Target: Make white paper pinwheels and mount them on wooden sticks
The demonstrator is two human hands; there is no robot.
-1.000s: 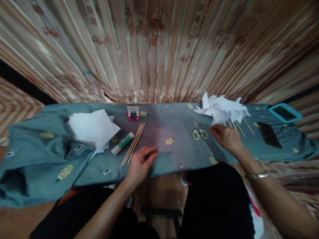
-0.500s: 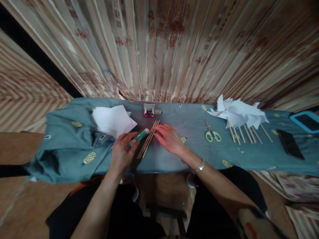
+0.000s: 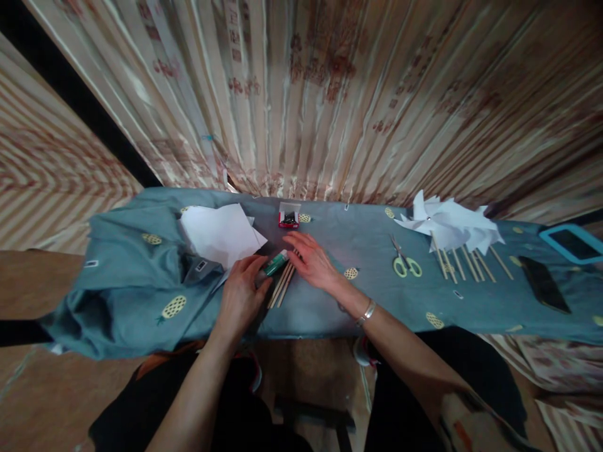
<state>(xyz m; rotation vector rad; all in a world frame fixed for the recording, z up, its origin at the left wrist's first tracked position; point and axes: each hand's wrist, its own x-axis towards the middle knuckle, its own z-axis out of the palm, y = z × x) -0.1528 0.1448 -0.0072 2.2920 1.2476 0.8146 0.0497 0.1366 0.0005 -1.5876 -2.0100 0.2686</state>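
My left hand (image 3: pixel 242 289) is closed around a green glue stick (image 3: pixel 274 263) with a white end pointing right. Thin wooden sticks (image 3: pixel 281 290) lie in a loose bundle beside it, their upper ends covered by my right hand (image 3: pixel 308 259). That hand has its fingers stretched out and apart from the thumb. Its thumb tip is close to the white end of the glue stick; whether they touch I cannot tell. White paper sheets (image 3: pixel 217 229) lie left of my hands. Beyond my fingers stands a small open red box (image 3: pixel 289 218) with dark little pieces inside.
Green-handled scissors (image 3: pixel 405 263) lie to the right. Farther along are several white paper pinwheels (image 3: pixel 452 220) on sticks, a dark phone (image 3: pixel 544 284) and a blue-framed device (image 3: pixel 572 243). A pleated curtain (image 3: pixel 301 113) hangs behind the cloth-covered table (image 3: pixel 358 307).
My right hand has moved up and left over the sticks' upper ends, nearer the glue stick's white end. My left hand still holds the glue stick. The view has shifted slightly.
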